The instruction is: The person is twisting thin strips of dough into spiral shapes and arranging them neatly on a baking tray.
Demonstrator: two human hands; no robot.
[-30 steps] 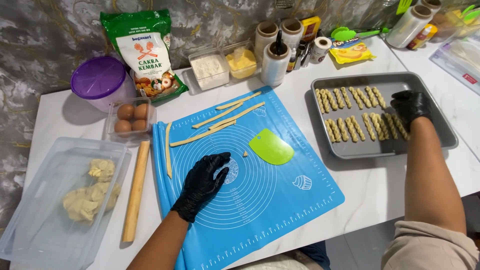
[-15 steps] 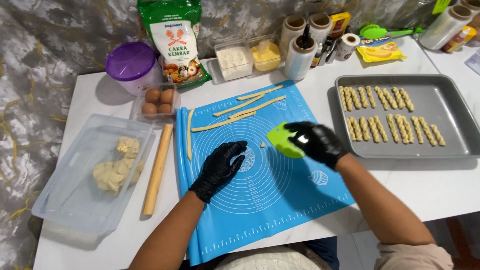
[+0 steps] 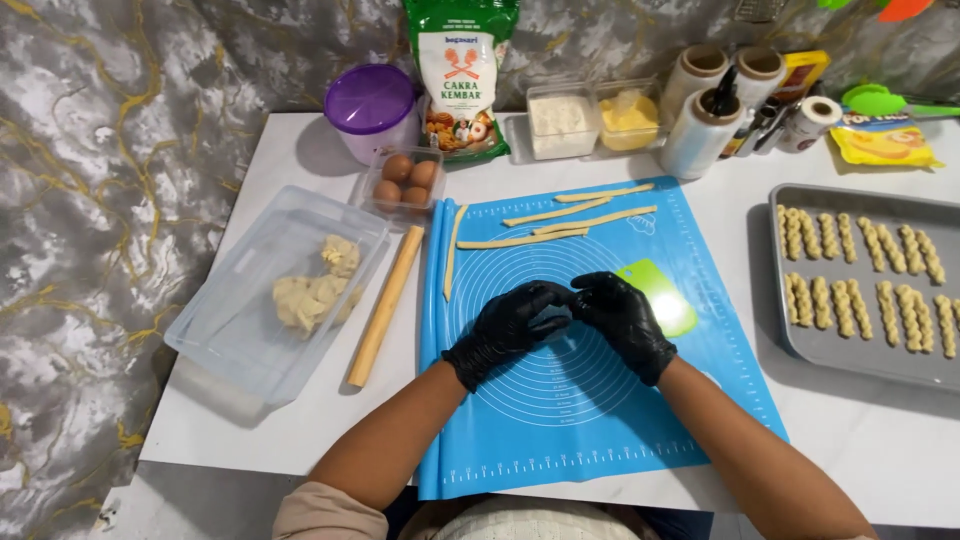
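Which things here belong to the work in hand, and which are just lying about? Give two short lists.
In use: left hand, right hand, blue mat, dough strips, green scraper, tray of twists.

Lying about: rolling pin, eggs, purple tub, flour bag, film rolls, yellow packet.

gloves [image 3: 560, 320]: black, glossy rubber | mat [image 3: 600, 420]: smooth blue silicone | tray [image 3: 800, 345]: matt grey metal
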